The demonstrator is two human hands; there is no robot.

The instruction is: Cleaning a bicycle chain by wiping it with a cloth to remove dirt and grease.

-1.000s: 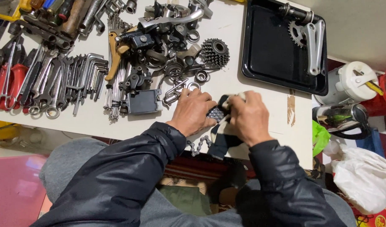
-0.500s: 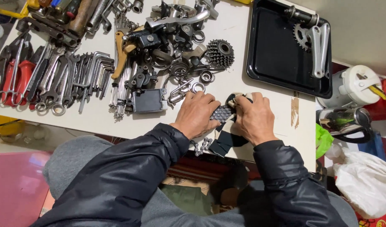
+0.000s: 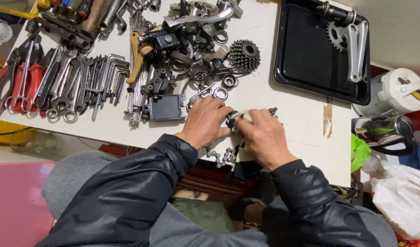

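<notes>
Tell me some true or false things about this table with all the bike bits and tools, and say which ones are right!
1. Both hands are on a grey metal bicycle chain at the near edge of the white table. True: the left hand and right hand meet over it.
2. The black rectangular tray holds a silver crank arm with a toothed chainring. True.
3. The dark stacked gear cassette lies inside the tray. False: it lies on the table, left of the tray.
4. The red-handled pliers lie right beside the right hand. False: they lie at the far left of the table.
</notes>
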